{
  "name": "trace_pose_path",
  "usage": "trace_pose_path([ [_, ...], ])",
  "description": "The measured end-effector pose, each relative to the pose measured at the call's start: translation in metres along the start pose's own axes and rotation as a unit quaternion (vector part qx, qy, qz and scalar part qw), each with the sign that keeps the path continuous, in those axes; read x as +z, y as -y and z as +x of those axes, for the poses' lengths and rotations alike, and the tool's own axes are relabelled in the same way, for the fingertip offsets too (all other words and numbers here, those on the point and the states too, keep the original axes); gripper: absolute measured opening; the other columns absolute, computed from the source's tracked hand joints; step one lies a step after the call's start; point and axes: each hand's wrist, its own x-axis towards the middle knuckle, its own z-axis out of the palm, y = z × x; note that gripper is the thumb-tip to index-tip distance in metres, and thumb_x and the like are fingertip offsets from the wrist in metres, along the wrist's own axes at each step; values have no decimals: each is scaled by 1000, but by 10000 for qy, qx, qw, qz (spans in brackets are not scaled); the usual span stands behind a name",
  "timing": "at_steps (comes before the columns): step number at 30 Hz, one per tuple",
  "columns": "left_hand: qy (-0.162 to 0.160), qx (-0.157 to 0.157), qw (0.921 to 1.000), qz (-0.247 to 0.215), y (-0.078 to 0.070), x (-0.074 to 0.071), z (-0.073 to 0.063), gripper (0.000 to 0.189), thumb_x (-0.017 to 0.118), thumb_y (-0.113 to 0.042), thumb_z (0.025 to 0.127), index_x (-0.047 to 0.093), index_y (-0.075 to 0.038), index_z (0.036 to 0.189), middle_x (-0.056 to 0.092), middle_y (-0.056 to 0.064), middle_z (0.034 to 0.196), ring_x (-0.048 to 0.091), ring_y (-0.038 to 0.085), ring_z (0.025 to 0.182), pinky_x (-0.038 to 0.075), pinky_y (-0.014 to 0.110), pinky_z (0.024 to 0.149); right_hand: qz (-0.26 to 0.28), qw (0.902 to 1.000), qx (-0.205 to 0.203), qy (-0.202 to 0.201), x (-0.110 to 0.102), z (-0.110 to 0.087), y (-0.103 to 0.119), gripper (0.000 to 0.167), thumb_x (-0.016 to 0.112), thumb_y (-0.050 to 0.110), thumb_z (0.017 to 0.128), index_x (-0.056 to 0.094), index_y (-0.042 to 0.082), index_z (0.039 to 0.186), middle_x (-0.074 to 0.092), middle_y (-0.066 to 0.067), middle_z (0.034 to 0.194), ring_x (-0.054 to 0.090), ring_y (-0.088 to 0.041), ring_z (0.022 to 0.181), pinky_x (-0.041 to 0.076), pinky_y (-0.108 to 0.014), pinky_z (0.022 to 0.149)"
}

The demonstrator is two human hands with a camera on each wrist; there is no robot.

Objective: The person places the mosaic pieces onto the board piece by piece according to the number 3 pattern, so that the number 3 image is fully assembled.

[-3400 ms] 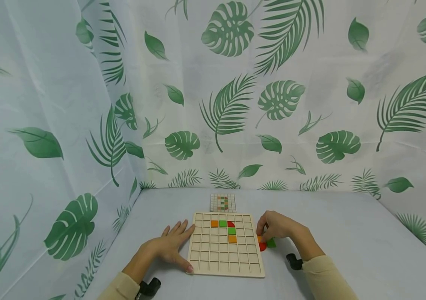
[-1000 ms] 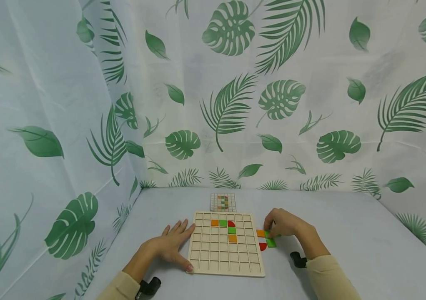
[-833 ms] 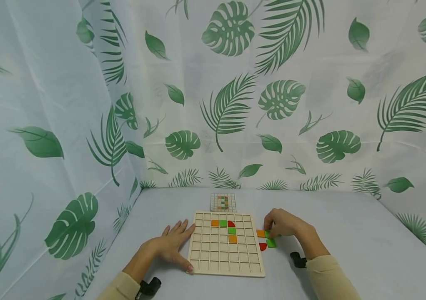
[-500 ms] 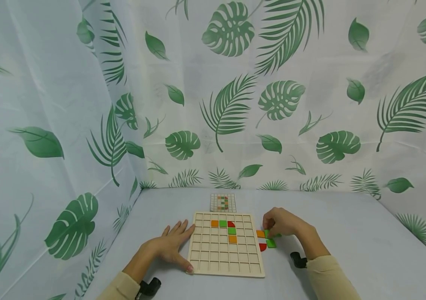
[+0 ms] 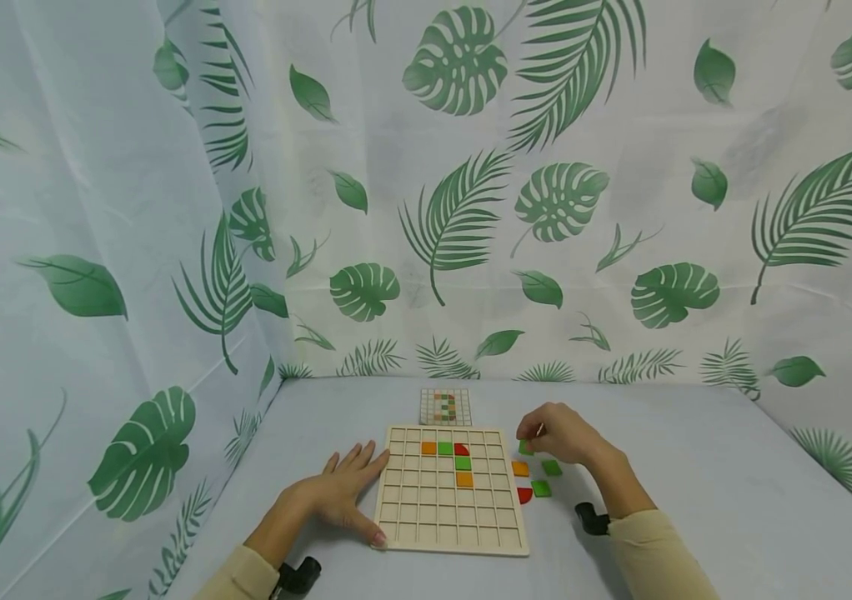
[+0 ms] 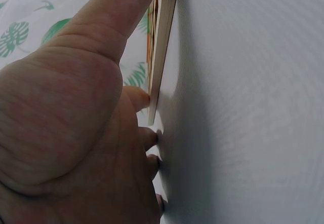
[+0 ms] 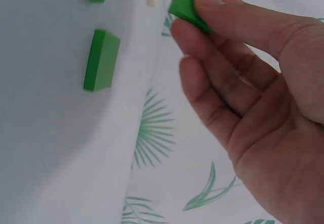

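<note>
A pale wooden grid board [image 5: 448, 517] lies on the table, with orange, green and red tiles set in several of its upper cells. My left hand [image 5: 345, 494] is spread at the board's left side, thumb on the near left corner and fingertips by the left edge. My right hand [image 5: 563, 432] pinches a green square tile [image 7: 186, 3] between thumb and fingers, raised just off the table beyond the board's right edge. Below it lie an orange tile [image 5: 519, 469], a red rounded tile [image 5: 524, 496] and two green tiles, one nearer [image 5: 541, 488] and one farther right [image 5: 552, 467].
Behind the board lies a small card [image 5: 446, 406] printed with a grid and coloured cells. A white table surface [image 5: 666, 467] runs to the right. Leaf-print curtains [image 5: 471, 250] stand at the back and sides. A black camera [image 5: 591, 518] sits at the right wrist.
My right hand has picked up a green tile from the loose group and moved it up and left, towards the board's right edge. My left hand has stayed in place.
</note>
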Motion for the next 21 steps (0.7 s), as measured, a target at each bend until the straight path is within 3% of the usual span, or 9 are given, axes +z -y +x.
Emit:
trace_pose_path([
  [8,12,-15,10000,-27,-1,0,-1,134,85,-74,68,15,-19,169,4,18,176,1,40,163,2,66,128,196,9988,-119,-424,7,8,7,15,79,4,90,81,8,104,72,4,90,64,-14,78,58,-29,68],
  [15,5,8,10000,7,3,0,1,135,83,-76,68,14,-20,169,2,17,176,0,40,163,1,66,128,380,9953,-718,-533,14,21,25,16,77,4,92,80,5,108,75,-1,96,68,-11,76,57,-27,65],
  [21,39,31,10000,-23,4,1,2,135,83,-76,67,14,-20,169,2,17,176,-1,39,163,0,66,128,777,9924,-885,-351,22,29,43,17,76,3,93,80,5,109,75,-4,96,73,-27,78,59,-26,64],
])
